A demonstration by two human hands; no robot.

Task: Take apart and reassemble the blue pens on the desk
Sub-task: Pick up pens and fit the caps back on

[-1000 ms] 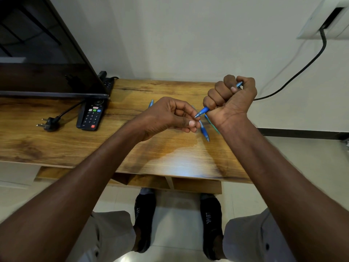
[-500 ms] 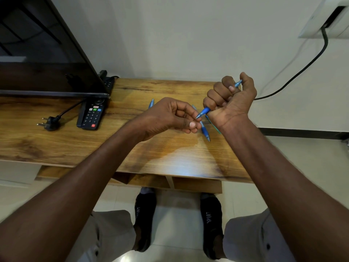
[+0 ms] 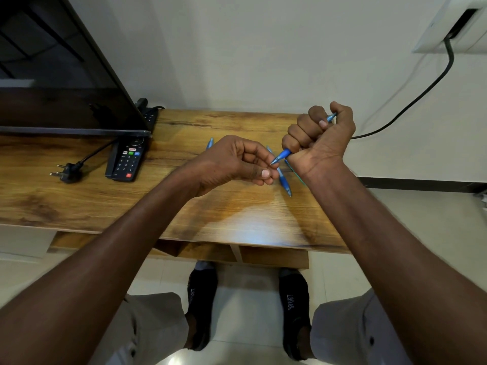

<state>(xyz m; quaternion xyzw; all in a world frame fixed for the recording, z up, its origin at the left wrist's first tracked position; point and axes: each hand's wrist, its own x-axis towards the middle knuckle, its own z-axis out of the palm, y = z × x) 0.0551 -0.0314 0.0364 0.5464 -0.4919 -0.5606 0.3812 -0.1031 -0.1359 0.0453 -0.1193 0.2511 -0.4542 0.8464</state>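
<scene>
Right hand [image 3: 320,138] fists the blue pen [image 3: 283,155], long axis slanting down-left, tip just beside the left hand [image 3: 237,164] fingers [image 3: 264,173]; these are curled narrow, whether pinching anything: cannot tell. Left hand nearer the tip; spare pen [image 3: 284,181] lies on tabletop [image 3: 184,214] below.

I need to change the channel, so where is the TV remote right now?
In the head view the remote lies on the left part of the wooden desk, just below the TV's bottom corner, with a loose black plug to its left.
</scene>
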